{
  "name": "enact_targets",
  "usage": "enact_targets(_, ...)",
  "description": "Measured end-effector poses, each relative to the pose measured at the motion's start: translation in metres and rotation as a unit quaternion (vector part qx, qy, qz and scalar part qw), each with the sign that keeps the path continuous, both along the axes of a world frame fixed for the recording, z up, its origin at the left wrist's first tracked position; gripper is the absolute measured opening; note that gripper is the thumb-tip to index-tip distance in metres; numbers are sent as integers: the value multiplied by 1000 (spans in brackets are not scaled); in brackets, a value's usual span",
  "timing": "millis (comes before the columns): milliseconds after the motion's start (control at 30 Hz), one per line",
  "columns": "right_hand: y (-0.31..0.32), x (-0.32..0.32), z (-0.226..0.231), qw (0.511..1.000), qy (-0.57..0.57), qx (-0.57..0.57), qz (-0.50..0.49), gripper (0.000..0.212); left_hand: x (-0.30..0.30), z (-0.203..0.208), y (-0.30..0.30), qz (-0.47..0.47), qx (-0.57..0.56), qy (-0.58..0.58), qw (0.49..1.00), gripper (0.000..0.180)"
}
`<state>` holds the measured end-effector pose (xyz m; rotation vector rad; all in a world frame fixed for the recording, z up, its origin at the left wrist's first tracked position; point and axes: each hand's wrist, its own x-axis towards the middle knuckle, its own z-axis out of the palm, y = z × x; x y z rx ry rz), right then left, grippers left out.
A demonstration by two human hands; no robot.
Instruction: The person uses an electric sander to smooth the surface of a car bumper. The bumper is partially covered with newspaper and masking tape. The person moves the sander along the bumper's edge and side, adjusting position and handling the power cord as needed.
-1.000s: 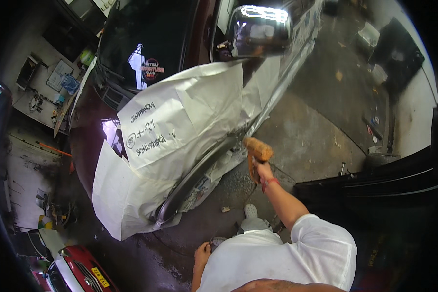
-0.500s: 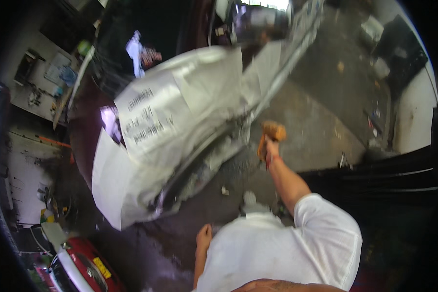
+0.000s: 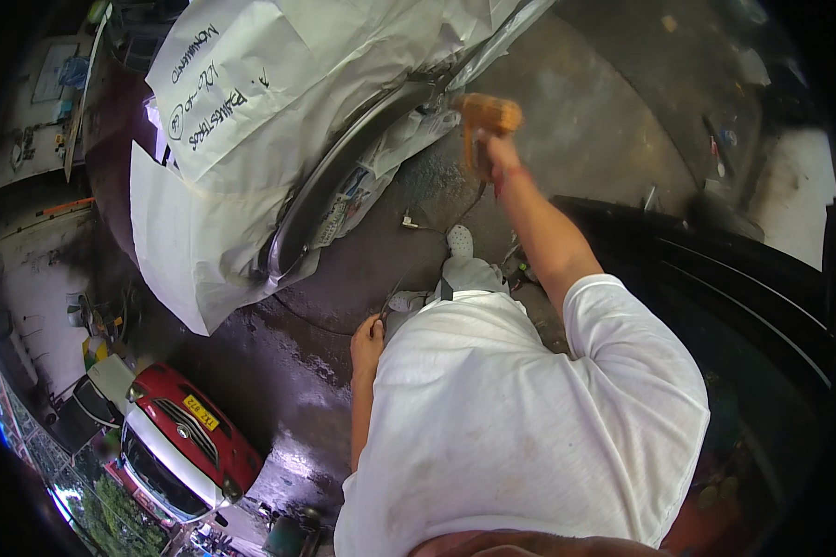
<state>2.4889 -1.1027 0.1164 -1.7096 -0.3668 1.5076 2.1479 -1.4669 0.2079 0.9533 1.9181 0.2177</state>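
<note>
**Orange tool lifts toward masked car**

The right hand (image 3: 494,153), gripping an orange power tool (image 3: 488,119), has risen across the last second and now sits close beside the lower edge of the white masking paper (image 3: 279,111) covering the car. The view has tipped downward: the paper has slid up the frame, while a red-and-white car (image 3: 181,446) at lower left shows more fully. The left hand (image 3: 368,339) now appears larger beside the white shirt (image 3: 511,418).

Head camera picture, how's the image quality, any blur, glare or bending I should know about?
Head view: strong fisheye, with a black rim and straight edges bowed. The orange tool in the right hand is smeared by motion blur. The white masking paper over the car is bright, nearly washed out in places. The wet floor shows glare patches. The right side falls into deep shadow.
</note>
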Motion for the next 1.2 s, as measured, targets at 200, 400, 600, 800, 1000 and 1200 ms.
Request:
enact_targets(200, 52, 44, -88, 991, -99, 10, -91, 40, 21, -16, 12, -25, 63, -22, 997, 29)
enact_targets(400, 13, 3, 0, 998, 7, 62, 28, 28, 3, -27, -13, -35, 54, 5, 998, 28)
enact_targets(600, -34, -38, 52, 981, -62, 121, 137, 37, -6, -41, -36, -5, -1, 7, 1000, 30)
enact_targets(800, -92, -97, 85, 938, -167, 177, 246, 46, -35, -69, -79, 30, -52, 2, 998, 33)
enact_targets(1000, -163, -167, 114, 889, -190, 225, 350, 52, -79, -88, -130, 70, -36, 3, 997, 34)
enact_targets(1200, -239, -243, 100, 838, -149, 303, 430, 48, -123, -107, -187, 141, -92, -23, 985, 34)
